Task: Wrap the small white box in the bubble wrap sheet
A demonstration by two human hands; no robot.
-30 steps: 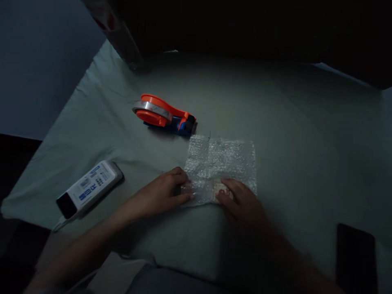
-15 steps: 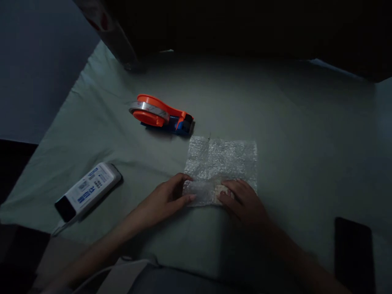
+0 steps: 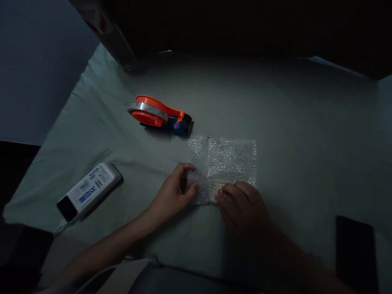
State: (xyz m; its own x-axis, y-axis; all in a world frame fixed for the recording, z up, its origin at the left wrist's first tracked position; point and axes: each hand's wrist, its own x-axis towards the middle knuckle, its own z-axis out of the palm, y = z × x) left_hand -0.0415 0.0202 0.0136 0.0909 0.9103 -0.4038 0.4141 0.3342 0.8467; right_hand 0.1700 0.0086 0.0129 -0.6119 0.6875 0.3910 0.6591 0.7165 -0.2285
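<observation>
A sheet of clear bubble wrap (image 3: 228,157) lies on the green cloth, its near part folded over. Inside the fold shows a small pale, flat thing (image 3: 217,189) with dotted marks; its kind is unclear, and part of it is behind my right fingers. My left hand (image 3: 171,192) grips the fold's left end, thumb in front and index finger behind. On the right, my right hand (image 3: 245,206) has its fingers curled and pinched down on the fold over the pale thing.
An orange and blue tape dispenser (image 3: 162,116) with a roll of tape lies beyond the wrap. To the left is a white power bank (image 3: 90,190) with a cable. A dark phone (image 3: 357,255) lies at the right. A large dark object (image 3: 245,28) spans the back.
My left thumb and fingers have shifted slightly inward on the fold's left end. My right fingers have curled more tightly, and the red-marked patch under them is now mostly covered.
</observation>
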